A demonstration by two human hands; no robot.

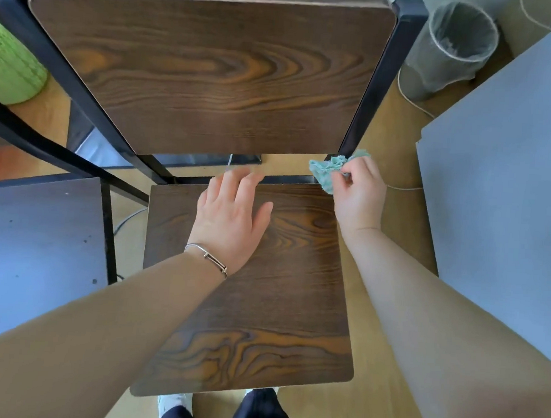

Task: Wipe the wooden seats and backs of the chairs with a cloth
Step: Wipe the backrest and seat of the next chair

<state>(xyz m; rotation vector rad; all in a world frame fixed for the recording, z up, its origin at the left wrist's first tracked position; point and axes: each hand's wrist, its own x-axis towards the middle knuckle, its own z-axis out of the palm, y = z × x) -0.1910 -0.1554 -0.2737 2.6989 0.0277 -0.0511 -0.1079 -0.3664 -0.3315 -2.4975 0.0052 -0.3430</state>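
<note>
A green object (pixel 10 66) shows at the far left, with a grey bench (pixel 30 240) below it. The chair's wooden back (pixel 208 73) rises behind its wooden seat (pixel 278 290). The left grip (pixel 231 212), fingers straight and spread, lies flat over the seat's rear edge, a bracelet (pixel 207 256) on the wrist. The right grip (pixel 360 195) pinches a crumpled teal cloth (pixel 327 170) at the seat's rear right corner, beside the black frame post (pixel 373 101). A lined bin (pixel 451 51) stands further right.
</note>
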